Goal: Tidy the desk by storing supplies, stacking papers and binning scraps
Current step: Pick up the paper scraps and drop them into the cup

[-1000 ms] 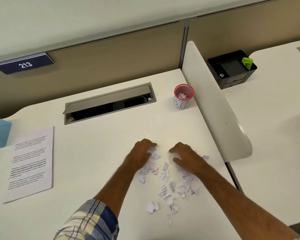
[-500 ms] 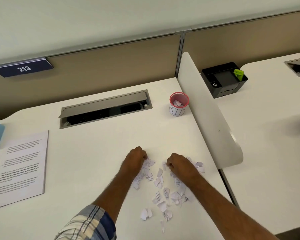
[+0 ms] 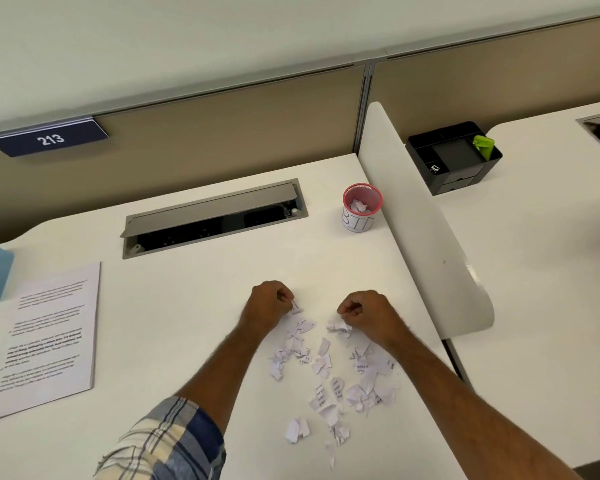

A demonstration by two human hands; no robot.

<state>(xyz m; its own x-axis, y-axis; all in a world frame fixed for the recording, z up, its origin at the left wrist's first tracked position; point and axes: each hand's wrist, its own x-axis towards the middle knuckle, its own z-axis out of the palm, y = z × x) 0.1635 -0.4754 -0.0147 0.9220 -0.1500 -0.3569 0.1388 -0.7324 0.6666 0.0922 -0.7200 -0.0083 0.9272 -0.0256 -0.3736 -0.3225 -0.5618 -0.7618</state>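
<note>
Two fists on the desk (image 3: 194,306), left hand (image 3: 269,303) and right hand (image 3: 366,311) each clutching paper scraps (image 3: 326,382)

The left hand (image 3: 269,304) and the right hand (image 3: 365,312) are resting on the white worktop (image 3: 194,306), each curling its fingers around torn paper scraps (image 3: 329,372). Remaining scraps are lying scattered between and nearer than the hands. A red mesh cup (image 3: 361,207) holding scraps is standing far right. A printed sheet (image 3: 45,337) is lying at the left.
</note>
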